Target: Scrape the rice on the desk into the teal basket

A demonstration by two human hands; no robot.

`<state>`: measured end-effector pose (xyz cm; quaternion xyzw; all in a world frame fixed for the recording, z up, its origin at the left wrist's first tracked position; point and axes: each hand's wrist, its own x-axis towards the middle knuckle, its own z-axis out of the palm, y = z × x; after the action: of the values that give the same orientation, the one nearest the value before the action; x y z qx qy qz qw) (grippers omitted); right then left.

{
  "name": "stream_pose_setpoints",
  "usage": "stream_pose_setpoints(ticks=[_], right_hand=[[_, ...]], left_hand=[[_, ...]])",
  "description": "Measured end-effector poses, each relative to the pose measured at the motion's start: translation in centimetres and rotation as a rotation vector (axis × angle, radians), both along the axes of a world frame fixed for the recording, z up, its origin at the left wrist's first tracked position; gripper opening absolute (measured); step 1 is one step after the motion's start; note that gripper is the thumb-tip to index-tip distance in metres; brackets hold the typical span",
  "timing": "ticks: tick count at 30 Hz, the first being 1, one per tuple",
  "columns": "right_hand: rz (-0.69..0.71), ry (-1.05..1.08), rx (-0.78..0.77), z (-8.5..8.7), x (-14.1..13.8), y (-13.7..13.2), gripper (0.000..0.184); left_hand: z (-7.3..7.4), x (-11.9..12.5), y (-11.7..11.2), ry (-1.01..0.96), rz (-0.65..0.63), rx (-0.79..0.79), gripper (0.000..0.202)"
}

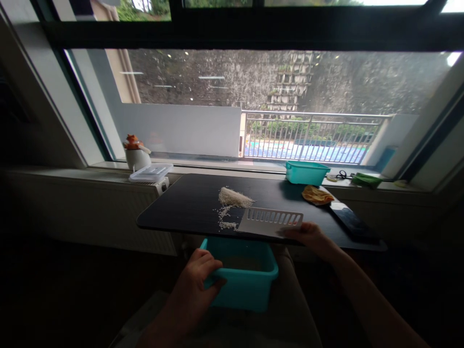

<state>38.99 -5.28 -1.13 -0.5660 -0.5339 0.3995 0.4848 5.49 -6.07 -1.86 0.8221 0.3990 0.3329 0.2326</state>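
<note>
My left hand (200, 276) grips the near left rim of a turquoise plastic bin (242, 290), thumb outside and fingers over the edge. The bin is below the front edge of the black table (181, 205), over my lap; its inside is dim, so its contents are hard to make out. My right hand (311, 236) pinches the right end of a flat white slotted plate (259, 224), which lies at the table's front edge. Left of and behind the plate is a heap of white grains that look like rice (233, 197), with a thin scatter (227, 225) reaching toward the front edge.
A second turquoise bin (308, 174) stands at the back right, behind a crumpled yellow cloth (317, 195) and a dark phone-like slab (351, 223). The sill holds a green bundle (366, 180), a clear plastic lid (151, 172) and a white figurine (137, 155).
</note>
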Motion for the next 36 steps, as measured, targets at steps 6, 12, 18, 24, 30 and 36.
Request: stream_pose_setpoints(ticks=[6, 12, 18, 24, 30, 36], right_hand=[[0.052, -0.005, 0.011, 0.1, -0.9, 0.8, 0.038], [0.075, -0.001, 0.033, -0.4, -1.3, 2.0, 0.037], [0.069, 0.007, -0.007, 0.0, -0.9, 1.0, 0.038], [0.022, -0.029, 0.082, -0.3, -1.4, 2.9, 0.037], [0.017, -0.032, 0.089, -0.8, -2.3, 4.1, 0.038], [0.093, -0.020, 0.059, -0.5, -2.0, 2.9, 0.034]], left_hand=[[-0.2, 0.0, 0.0, -0.009, 0.011, 0.019, 0.012], [0.2, -0.1, -0.1, -0.005, 0.009, -0.005, 0.013], [0.1, -0.1, -0.1, -0.015, 0.020, 0.014, 0.012], [-0.1, -0.2, 0.0, -0.006, 0.019, 0.034, 0.014], [0.0, -0.2, 0.1, -0.020, 0.018, 0.050, 0.014], [0.0, -0.4, -0.1, -0.013, 0.030, 0.000, 0.013]])
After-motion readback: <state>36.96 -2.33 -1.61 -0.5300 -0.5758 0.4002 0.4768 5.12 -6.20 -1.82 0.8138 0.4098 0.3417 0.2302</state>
